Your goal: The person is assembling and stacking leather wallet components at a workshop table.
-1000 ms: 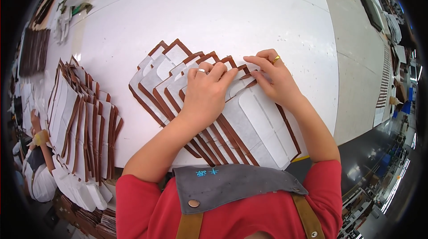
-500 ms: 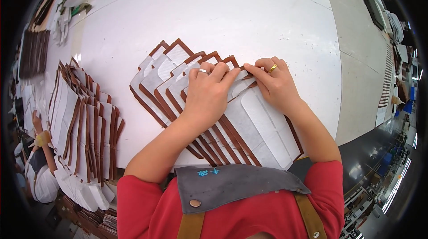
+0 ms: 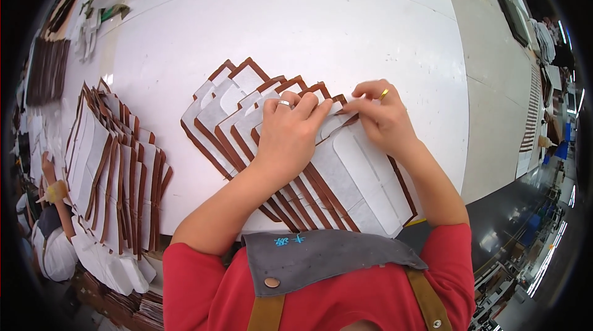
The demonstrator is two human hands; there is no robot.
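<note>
Several white panels with brown edging (image 3: 364, 173) lie fanned and overlapping on the table in front of me. My left hand (image 3: 290, 127), a silver-coloured ring on one finger, bears down on the fan near its upper corners, fingers bent and close together, thumb by the front panel's corner. At that corner my right hand (image 3: 384, 118) pinches the brown edge between thumb and fingers; a gold-coloured ring shows on it. The pinched edge stands a little off the panel beneath, and the fingertips are slightly blurred.
To the left stands a second bunch of brown-edged white panels (image 3: 117, 170). Brown strips (image 3: 48, 68) and green and white scraps (image 3: 102, 13) lie at the far left. The white table (image 3: 296, 28) adjoins a grey surface (image 3: 494, 108) at right. Another person's arm (image 3: 63, 213) shows at left.
My right fingers have lifted slightly and drawn a little right from the corner, and more of the brown corner shows. The left hand stays almost in place.
</note>
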